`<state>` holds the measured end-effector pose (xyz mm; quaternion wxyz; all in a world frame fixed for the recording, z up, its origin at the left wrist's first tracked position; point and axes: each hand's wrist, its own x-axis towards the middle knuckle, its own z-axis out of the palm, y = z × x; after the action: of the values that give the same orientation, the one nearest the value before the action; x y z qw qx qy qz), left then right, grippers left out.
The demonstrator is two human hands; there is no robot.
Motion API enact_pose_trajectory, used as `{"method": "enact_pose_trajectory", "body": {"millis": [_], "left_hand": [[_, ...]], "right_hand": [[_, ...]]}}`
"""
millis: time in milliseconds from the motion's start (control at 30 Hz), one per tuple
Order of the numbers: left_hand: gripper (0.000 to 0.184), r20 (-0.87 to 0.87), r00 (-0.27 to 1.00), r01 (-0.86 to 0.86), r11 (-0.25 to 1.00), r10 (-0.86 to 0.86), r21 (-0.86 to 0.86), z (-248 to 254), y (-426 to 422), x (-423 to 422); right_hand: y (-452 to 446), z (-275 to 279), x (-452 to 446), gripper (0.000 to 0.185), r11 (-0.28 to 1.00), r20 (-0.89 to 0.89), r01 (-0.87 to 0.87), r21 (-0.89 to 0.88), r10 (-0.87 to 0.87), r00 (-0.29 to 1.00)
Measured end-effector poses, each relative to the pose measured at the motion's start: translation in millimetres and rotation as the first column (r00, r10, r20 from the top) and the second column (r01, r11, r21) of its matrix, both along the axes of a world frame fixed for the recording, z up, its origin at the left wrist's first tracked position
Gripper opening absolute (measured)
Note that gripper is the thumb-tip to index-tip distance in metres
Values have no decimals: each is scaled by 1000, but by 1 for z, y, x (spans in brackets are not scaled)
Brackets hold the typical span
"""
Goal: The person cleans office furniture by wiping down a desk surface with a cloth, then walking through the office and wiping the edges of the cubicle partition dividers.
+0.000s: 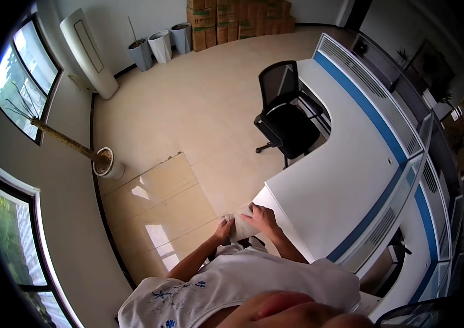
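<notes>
A pale grey-beige cloth [241,227] hangs between my two hands, in front of my body. My left hand [223,229] is closed on its left edge. My right hand [263,218] grips its upper right part, with the thumb and fingers pressed on it. The lower end of the cloth is partly hidden by my white shirt. Close by on the right is the corner of a white desk [319,191]; whether the cloth touches it I cannot tell.
A black office chair [289,117] stands at the desk's inner curve. Blue-and-grey partitions [374,104] run along its far side. On the left are a potted plant [110,165] and windows [16,224]. Planters [160,46] and stacked cardboard boxes [237,22] line the back wall.
</notes>
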<state>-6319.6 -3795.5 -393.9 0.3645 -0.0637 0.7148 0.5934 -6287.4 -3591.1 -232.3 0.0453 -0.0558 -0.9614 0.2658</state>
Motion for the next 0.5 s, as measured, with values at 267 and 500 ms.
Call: {"method": "enact_pose_trajectory", "body": {"millis": [267,500], "left_hand": [[55,96,895,-438,899,436,-5,51,-131,-208],[45,102,821,-566,824,561,23,51,-110,-395]], "right_hand": [[-81,33,-264,39,799,-80,-560,-218,557,827],[-55,19,-421,47,658,-100,-667,-350,682,725]]}}
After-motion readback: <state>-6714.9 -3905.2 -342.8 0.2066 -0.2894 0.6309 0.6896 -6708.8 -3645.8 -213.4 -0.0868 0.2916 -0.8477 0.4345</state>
